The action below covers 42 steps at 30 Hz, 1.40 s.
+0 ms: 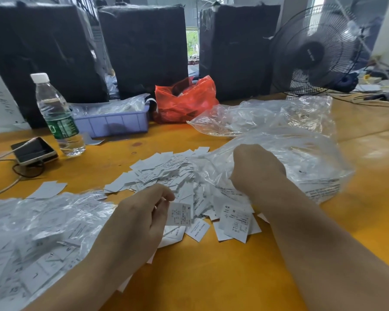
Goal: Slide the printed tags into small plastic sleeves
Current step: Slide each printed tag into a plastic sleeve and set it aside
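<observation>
A: We worked at an orange-yellow surface (211, 277), with a loose heap of tags (166, 176) spread across its middle.

B: And our hands? The left hand (142, 218) had its fingers curled, pinching one tag (180, 213) by its edge just above the heap. The right hand (256, 169) was closed on the crumpled mouth of a clear bag (301, 158), though we could not see its fingertips.

A: To our left lay a pile of sleeves (43, 232), tags showing through the plastic. A second clear bag (267, 115) sat farther back on the right.

B: Behind the heap we had a lilac tray (112, 124) holding more plastic, and a red bag (184, 102) just beside it. A bottle (56, 115) stood upright at the left, near a phone (34, 151) with a cable plugged in.

A: Along the back edge stood three black blocks (142, 48), with daylight showing between two of them. A black fan (312, 52) stood at the right, and beyond it a clutter of cables (377, 95) that was too small for us to make out.
</observation>
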Each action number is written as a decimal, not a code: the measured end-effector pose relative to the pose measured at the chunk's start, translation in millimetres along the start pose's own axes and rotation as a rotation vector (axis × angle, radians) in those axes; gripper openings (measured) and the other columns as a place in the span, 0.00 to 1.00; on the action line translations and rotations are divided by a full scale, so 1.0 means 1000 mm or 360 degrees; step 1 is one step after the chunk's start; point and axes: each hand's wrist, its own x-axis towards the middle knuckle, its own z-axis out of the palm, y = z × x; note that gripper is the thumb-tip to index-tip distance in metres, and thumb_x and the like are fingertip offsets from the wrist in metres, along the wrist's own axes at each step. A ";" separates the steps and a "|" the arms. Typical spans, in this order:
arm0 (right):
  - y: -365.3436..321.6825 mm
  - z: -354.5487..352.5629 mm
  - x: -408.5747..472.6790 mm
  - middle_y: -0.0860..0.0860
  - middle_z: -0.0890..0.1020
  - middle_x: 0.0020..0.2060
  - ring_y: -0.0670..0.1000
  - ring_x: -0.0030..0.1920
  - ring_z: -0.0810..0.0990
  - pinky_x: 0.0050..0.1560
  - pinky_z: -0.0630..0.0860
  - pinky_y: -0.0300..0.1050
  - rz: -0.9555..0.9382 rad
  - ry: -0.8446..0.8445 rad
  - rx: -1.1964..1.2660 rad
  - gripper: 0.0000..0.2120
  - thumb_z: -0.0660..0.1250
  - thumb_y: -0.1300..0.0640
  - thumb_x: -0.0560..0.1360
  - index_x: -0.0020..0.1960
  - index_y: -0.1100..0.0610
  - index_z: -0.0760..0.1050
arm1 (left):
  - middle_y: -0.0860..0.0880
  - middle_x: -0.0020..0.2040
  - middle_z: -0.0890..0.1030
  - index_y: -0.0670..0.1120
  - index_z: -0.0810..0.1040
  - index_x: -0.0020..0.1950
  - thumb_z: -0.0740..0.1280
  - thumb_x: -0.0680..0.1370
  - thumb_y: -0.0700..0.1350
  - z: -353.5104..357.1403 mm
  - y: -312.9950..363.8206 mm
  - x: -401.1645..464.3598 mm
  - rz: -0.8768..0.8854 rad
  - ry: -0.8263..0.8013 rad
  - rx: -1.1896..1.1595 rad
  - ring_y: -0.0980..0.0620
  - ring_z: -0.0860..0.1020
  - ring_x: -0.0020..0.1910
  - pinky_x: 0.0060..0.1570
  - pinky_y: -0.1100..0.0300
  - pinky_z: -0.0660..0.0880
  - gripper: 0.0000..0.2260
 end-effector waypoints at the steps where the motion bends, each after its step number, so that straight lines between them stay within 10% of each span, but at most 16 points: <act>1: 0.000 -0.002 -0.001 0.51 0.68 0.36 0.55 0.40 0.73 0.36 0.72 0.47 -0.0002 0.0040 0.0032 0.07 0.64 0.65 0.73 0.45 0.56 0.67 | 0.64 0.42 0.76 0.56 0.75 0.48 0.63 0.80 0.42 0.000 0.000 0.000 -0.0006 -0.0009 -0.0014 0.66 0.74 0.46 0.32 0.71 0.75 0.09; 7: 0.000 -0.009 -0.007 0.56 0.77 0.54 0.57 0.47 0.76 0.41 0.71 0.46 -0.0104 0.0352 0.0122 0.18 0.63 0.68 0.72 0.61 0.58 0.74 | 0.66 0.42 0.75 0.62 0.73 0.47 0.62 0.80 0.44 -0.004 -0.001 0.000 -0.0011 -0.0039 -0.0050 0.71 0.74 0.50 0.33 0.73 0.73 0.10; 15: 0.001 -0.006 -0.003 0.53 0.79 0.51 0.52 0.44 0.78 0.40 0.78 0.44 -0.0361 0.0360 0.0583 0.22 0.62 0.72 0.69 0.59 0.57 0.77 | 0.66 0.42 0.76 0.60 0.75 0.45 0.61 0.81 0.43 -0.006 -0.002 0.001 -0.0061 -0.0044 -0.0134 0.65 0.75 0.46 0.31 0.71 0.71 0.12; 24: -0.029 -0.012 -0.020 0.55 0.81 0.42 0.52 0.38 0.83 0.35 0.80 0.40 -0.0520 -0.0888 0.2717 0.19 0.74 0.69 0.58 0.47 0.58 0.82 | 0.57 0.40 0.78 0.51 0.80 0.41 0.56 0.73 0.58 -0.021 -0.001 0.010 -0.0354 -0.0017 -0.0512 0.60 0.75 0.37 0.34 0.67 0.68 0.16; 30: -0.038 0.001 -0.023 0.54 0.80 0.37 0.51 0.34 0.82 0.35 0.80 0.40 -0.0490 -0.0943 0.2791 0.16 0.72 0.70 0.58 0.44 0.60 0.81 | 0.45 0.44 0.82 0.53 0.85 0.46 0.53 0.72 0.67 -0.029 0.005 0.010 -0.0548 -0.0234 -0.1328 0.44 0.74 0.42 0.41 0.55 0.68 0.26; 42: -0.040 0.008 -0.024 0.54 0.79 0.39 0.52 0.37 0.81 0.38 0.79 0.41 -0.0487 -0.0486 0.2347 0.13 0.76 0.69 0.61 0.44 0.58 0.81 | 0.53 0.29 0.77 0.44 0.83 0.38 0.71 0.74 0.48 -0.034 0.004 0.012 -0.0619 -0.0240 -0.1193 0.60 0.72 0.28 0.30 0.72 0.68 0.08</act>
